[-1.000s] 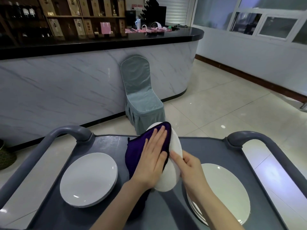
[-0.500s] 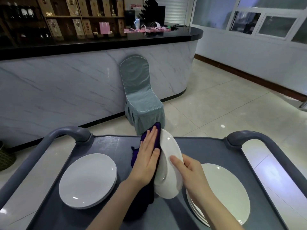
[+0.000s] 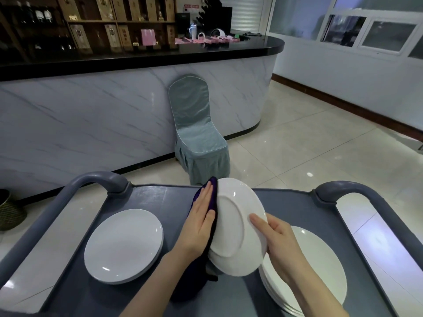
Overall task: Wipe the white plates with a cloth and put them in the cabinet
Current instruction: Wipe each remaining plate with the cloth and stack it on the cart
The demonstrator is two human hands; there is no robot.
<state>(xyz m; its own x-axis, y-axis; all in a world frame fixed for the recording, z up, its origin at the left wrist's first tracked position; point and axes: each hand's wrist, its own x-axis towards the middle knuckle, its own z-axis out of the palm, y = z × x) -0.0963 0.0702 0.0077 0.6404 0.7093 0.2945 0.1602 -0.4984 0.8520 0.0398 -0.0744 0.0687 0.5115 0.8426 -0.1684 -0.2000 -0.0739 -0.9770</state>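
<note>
The plate (image 3: 238,227) is held on edge above the grey cart (image 3: 293,209), its underside with the foot ring turned toward the camera. The right hand (image 3: 278,236) grips the plate at its right rim, fingers curled over the back; the thumb is hidden. The left hand (image 3: 201,221) is flat and open, pressing the purple cloth (image 3: 212,193) against the hidden face of the plate. A wiped stack (image 3: 124,244) sits on the cart to the left; a larger stack (image 3: 320,271) lies to the right. The plate is probably rigid, glazed, slippery and breakable; hold it at the rim with opposing fingers. The cloth is soft and conforms under palm pressure.
</note>
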